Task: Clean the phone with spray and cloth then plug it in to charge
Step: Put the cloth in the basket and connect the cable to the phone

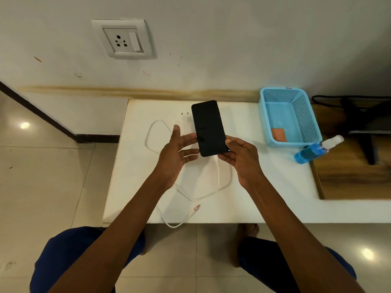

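The right hand holds the phone by its bottom end, up above the white surface, and the left hand sits loose and holding nothing just beside it. The cloth lies in the blue basket and the spray bottle stands next to it, so the cleaning looks finished. Charging is left: the cable end lies free, and the plug is not in the wall socket.

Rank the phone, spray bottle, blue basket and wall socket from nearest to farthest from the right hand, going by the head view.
From the right hand:
1. Phone, pinched in its fingers.
2. Spray bottle, lying to the right.
3. Blue basket, right and farther back; close to the bottle's rank.
4. Wall socket, up on the left.
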